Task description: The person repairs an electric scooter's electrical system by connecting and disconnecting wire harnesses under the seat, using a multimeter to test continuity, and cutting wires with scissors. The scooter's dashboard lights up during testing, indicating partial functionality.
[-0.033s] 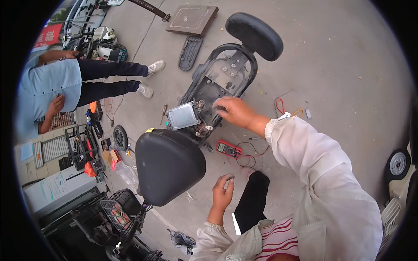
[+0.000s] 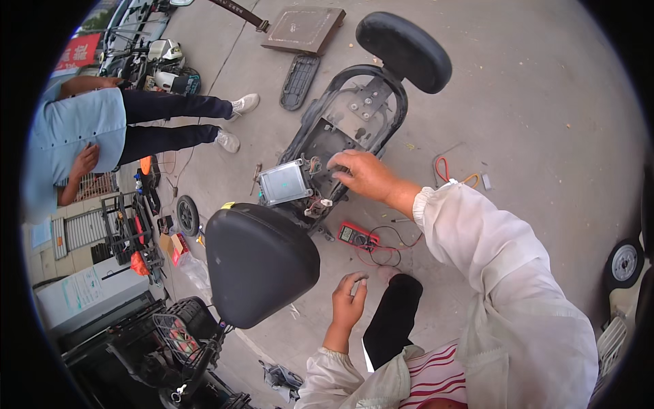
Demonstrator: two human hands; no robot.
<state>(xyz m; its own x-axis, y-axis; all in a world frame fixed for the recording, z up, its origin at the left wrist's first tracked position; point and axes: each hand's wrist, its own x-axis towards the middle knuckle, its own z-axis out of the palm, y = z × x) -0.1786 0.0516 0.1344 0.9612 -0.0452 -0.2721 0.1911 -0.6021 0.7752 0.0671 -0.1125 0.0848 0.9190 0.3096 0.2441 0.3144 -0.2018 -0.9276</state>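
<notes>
An electric scooter stands before me with its rear frame (image 2: 368, 102) exposed. A black seat (image 2: 262, 262) and a padded backrest (image 2: 403, 51) are attached. My right hand (image 2: 364, 174) hovers over the open compartment, thumb and fingers apart and nothing visible in them. Beside its fingertips lies a silver box-shaped electrical unit (image 2: 285, 183), with loose wires and white connectors (image 2: 319, 204) at its edge. Lower down, my left hand (image 2: 347, 307) hangs beside the seat, fingers loosely curled, thumb apart, holding nothing visible.
A red multimeter (image 2: 357, 235) with leads lies on the ground near my leg. Red and yellow cables (image 2: 453, 174) lie to the right. A black cover panel (image 2: 298, 82) and brown box (image 2: 303, 28) lie beyond. A person (image 2: 88, 133) stands left, near a loose wheel (image 2: 187, 215).
My right hand has shifted slightly left over the compartment. The view of the scooter has shifted a little. My left hand stays put.
</notes>
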